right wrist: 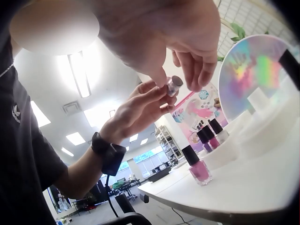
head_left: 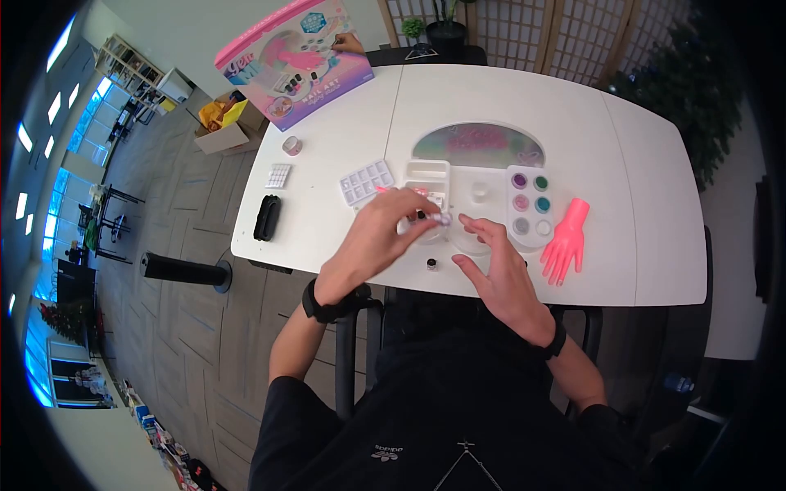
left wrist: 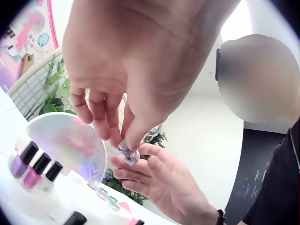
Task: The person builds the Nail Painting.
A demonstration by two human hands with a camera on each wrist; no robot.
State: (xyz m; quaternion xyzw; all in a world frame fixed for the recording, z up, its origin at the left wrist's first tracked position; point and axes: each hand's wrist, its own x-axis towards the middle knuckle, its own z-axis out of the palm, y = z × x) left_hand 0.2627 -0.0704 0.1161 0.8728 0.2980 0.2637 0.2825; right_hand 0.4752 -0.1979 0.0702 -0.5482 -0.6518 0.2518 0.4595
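Observation:
Over the front of the white nail-art station (head_left: 483,176), my left hand (head_left: 381,229) pinches a tiny clear container (left wrist: 128,152) with purple bits inside, between thumb and fingertips. Its rounded end (right wrist: 174,86) faces the right-hand side. My right hand (head_left: 499,270) is raised just beside it, fingers extended and slightly bent, gripping nothing. On the table below stands a pink nail polish bottle (right wrist: 200,171) with a black cap. Purple (left wrist: 21,164) and magenta (left wrist: 33,176) polish bottles stand in a row with a clear one at the station's left side.
Glitter pots (head_left: 521,202) sit in the station's right tray, beside a pink model hand (head_left: 565,245). An iridescent panel (head_left: 479,146) rises behind. Leftward are a compartment tray (head_left: 367,182), a black case (head_left: 267,218), a small jar (head_left: 292,146) and the nail-art box (head_left: 299,61).

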